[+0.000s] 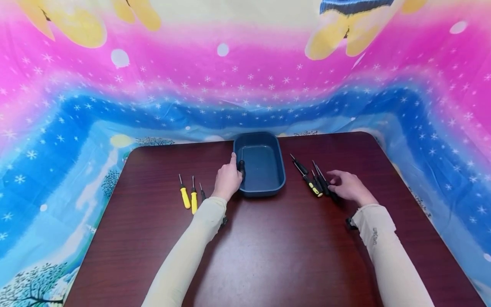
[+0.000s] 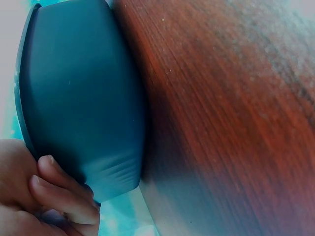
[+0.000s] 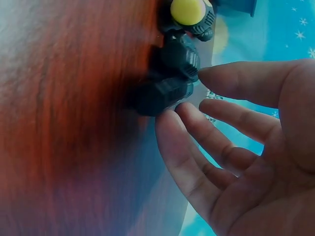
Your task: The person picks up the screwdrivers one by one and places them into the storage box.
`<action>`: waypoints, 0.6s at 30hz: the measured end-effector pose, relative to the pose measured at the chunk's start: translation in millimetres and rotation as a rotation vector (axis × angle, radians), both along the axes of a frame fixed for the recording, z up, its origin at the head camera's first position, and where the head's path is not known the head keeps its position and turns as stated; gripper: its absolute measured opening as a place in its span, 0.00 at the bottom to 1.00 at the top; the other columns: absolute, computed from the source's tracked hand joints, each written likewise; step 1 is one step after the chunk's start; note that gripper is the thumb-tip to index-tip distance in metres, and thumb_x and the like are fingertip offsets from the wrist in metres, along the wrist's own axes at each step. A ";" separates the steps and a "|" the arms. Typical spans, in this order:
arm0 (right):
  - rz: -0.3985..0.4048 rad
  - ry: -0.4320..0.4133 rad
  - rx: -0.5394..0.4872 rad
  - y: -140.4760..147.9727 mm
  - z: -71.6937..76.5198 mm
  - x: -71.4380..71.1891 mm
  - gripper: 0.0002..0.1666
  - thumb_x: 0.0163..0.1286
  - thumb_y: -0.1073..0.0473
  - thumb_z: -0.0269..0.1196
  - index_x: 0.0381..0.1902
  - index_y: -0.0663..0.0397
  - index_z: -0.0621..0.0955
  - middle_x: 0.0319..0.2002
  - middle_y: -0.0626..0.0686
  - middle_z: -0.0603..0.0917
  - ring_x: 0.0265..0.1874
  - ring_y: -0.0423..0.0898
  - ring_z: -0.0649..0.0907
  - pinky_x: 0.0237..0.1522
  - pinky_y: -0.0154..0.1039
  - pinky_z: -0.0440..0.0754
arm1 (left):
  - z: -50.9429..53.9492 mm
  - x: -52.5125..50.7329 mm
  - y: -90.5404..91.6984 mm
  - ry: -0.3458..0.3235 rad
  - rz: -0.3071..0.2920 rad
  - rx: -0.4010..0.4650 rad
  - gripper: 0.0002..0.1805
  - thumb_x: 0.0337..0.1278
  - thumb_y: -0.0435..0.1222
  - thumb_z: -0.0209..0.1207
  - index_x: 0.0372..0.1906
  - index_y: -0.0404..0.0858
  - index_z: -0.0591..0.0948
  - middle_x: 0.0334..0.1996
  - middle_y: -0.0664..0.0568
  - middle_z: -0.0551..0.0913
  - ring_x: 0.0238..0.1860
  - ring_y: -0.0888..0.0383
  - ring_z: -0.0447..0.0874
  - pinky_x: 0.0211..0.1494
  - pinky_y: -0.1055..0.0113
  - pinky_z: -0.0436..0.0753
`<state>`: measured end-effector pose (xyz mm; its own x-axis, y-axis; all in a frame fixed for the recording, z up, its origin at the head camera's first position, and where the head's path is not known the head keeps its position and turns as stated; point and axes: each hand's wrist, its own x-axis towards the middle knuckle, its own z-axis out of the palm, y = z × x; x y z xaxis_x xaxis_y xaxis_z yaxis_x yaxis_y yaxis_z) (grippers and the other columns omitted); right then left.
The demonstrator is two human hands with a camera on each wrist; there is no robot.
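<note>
At the left rim of the dark blue bin [image 1: 262, 192], my left hand [image 1: 228, 179] holds a black-handled screwdriver [image 1: 241, 168], its shaft over the bin's inside and the index finger extended along the rim. The left wrist view shows the left hand [image 2: 49, 196] with curled fingers by the bin's outer wall [image 2: 83, 98]; the screwdriver is hidden there. My right hand [image 1: 349, 186] is at the rightmost black screwdriver of the right group. Its fingers [image 3: 172, 142] and thumb are spread around the black handle [image 3: 165, 96], fingertips close to it; contact is unclear.
Left of the bin lie two yellow-handled screwdrivers [image 1: 185, 197] and a black one [image 1: 202, 194], partly behind the left arm. Several screwdrivers lie to the bin's right, one with a black and yellow handle [image 1: 313, 187]. A patterned cloth [image 1: 245, 85] surrounds the table's back and sides.
</note>
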<state>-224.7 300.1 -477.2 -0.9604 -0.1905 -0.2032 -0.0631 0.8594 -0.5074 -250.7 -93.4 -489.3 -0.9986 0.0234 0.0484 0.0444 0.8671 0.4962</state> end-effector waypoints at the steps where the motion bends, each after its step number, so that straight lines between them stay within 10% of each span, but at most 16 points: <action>1: 0.000 -0.003 -0.001 0.3 -0.5 0.4 0.32 0.72 0.61 0.63 0.71 0.66 0.73 0.50 0.65 0.85 0.51 0.63 0.82 0.56 0.63 0.77 | -0.1 -0.1 -0.2 0.002 0.000 -0.001 0.39 0.72 0.34 0.58 0.82 0.37 0.57 0.24 0.46 0.83 0.24 0.50 0.81 0.33 0.55 0.85; 18: -0.029 0.010 0.031 0.6 -9.4 -2.6 0.28 0.66 0.62 0.68 0.64 0.65 0.79 0.43 0.62 0.85 0.42 0.58 0.82 0.50 0.57 0.79 | -0.9 -1.1 -0.4 0.000 -0.001 0.002 0.39 0.72 0.35 0.58 0.82 0.37 0.58 0.22 0.47 0.81 0.22 0.51 0.80 0.34 0.56 0.85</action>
<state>-227.3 300.7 -486.5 -0.9675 -0.1564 -0.1988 -0.0429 0.8761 -0.4802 -251.8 -93.7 -490.2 -0.9985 0.0242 0.0486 0.0452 0.8661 0.4978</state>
